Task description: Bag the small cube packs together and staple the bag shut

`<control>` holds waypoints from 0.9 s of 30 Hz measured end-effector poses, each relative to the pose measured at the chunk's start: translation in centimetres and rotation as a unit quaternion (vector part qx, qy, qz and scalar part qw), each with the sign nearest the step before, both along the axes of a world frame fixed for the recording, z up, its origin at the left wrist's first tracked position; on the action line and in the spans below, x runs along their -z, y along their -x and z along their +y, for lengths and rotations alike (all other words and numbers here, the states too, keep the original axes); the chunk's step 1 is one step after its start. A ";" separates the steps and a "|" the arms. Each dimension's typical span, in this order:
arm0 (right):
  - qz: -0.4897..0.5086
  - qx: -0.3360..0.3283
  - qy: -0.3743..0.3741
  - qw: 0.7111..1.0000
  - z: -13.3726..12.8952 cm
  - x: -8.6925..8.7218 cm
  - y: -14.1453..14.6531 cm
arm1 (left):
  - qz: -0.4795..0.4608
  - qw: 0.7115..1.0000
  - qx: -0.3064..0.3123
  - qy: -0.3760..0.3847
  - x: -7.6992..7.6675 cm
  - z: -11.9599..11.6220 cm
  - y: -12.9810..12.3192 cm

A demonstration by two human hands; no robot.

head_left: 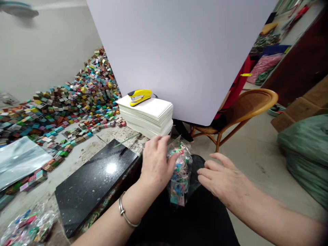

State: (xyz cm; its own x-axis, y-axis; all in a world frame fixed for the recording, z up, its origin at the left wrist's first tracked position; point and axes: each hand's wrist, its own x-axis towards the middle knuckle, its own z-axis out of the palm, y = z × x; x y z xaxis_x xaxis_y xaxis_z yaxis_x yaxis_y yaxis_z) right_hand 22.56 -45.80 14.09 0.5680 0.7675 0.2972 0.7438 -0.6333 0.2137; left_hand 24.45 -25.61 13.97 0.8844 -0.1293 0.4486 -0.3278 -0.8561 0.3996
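Observation:
A clear plastic bag (180,174) of small multicoloured pieces rests on my dark-clothed lap. My left hand (159,160) is at the bag's upper left side, thumb and fingers apart, the thumb reaching over the bag. To the right of the bag is my right hand (217,172), its fingers loosely bent and spread, with a gap between them and the bag. A yellow and black stapler (140,97) sits on a tall stack of white cards (151,118) beyond my left hand.
At the left, a black stone slab (94,181), a heap of small coloured boxes (74,92), a silver sheet (23,160) and another filled bag (30,223) lie on the table. A large white board (179,54) stands ahead. A wicker chair (253,106) and green sack (307,147) are right.

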 end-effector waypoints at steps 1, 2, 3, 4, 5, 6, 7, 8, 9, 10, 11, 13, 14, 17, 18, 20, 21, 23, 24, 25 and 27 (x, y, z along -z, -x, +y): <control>0.001 0.003 -0.004 1.000 0.0 0.0 0.0 | 0.015 0.998 -0.039 0.039 0.6 0.7 0.2; 0.002 0.005 -0.006 1.000 0.0 0.1 -0.1 | 0.058 0.994 -0.057 0.077 1.4 1.3 0.4; 0.001 0.003 -0.011 1.000 0.0 0.1 -0.1 | 0.118 0.985 -0.056 0.115 2.1 1.8 0.4; 0.000 0.001 -0.016 1.000 0.0 0.1 -0.2 | 0.184 0.971 -0.042 0.150 2.7 2.2 0.5; 0.000 0.001 -0.022 1.000 0.1 0.1 -0.3 | 0.241 0.954 -0.023 0.176 3.2 2.4 0.4; 0.002 0.003 -0.029 1.000 0.1 0.1 -0.4 | 0.277 0.941 -0.006 0.194 3.6 2.5 0.4; 0.006 0.009 -0.038 0.999 0.1 0.2 -0.4 | 0.292 0.935 0.008 0.201 3.8 2.5 0.3; 0.012 0.016 -0.049 0.999 0.1 0.3 -0.3 | 0.290 0.935 0.015 0.203 3.8 2.4 0.3; 0.022 0.025 -0.062 0.998 0.0 0.4 -0.2 | 0.276 0.939 0.015 0.205 3.8 2.3 0.2; 0.035 0.036 -0.079 0.996 -0.1 0.6 -0.1 | 0.258 0.944 0.012 0.207 3.7 2.1 0.2; 0.046 0.050 -0.106 0.992 -0.2 0.7 0.1 | 0.242 0.947 0.011 0.212 3.6 2.0 0.2; 0.085 0.099 -0.178 0.975 -0.6 1.0 0.5 | 0.220 0.950 0.019 0.221 3.4 1.7 0.2; 0.119 0.138 -0.219 0.959 -0.7 1.1 0.7 | 0.213 0.951 0.025 0.222 3.3 1.5 0.3; 0.263 0.279 -0.325 0.864 -0.6 1.3 0.6 | 0.210 0.949 0.041 0.231 3.4 1.1 0.5; 0.311 0.313 -0.348 0.827 -0.3 1.4 0.4 | 0.217 0.945 0.042 0.239 3.4 0.9 0.5; 0.390 0.348 -0.384 0.761 0.5 1.9 -0.1 | 0.234 0.937 0.039 0.257 3.4 0.7 0.7; 0.423 0.351 -0.401 0.733 1.0 2.1 -0.4 | 0.241 0.933 0.037 0.265 3.3 0.6 0.7; 0.467 0.341 -0.433 0.692 1.9 2.5 -0.8 | 0.256 0.924 0.034 0.282 3.0 0.5 0.9; 0.475 0.330 -0.444 0.685 2.4 2.6 -0.8 | 0.262 0.919 0.033 0.293 2.8 0.5 0.9; 0.471 0.318 -0.447 0.690 2.8 2.7 -0.8 | 0.267 0.914 0.033 0.303 2.5 0.5 1.0; 0.443 0.295 -0.431 0.728 3.5 2.6 -0.4 | 0.268 0.910 0.036 0.315 1.9 0.5 1.3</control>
State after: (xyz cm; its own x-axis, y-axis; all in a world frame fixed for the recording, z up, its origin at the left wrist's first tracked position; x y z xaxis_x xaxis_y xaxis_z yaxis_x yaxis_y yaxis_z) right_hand 22.99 -42.34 11.49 0.9854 0.0567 -0.1606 -0.1092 -0.5131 -0.8514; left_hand 23.18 -25.11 12.02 0.9973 -0.0615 -0.0397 0.0129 -0.3864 0.9223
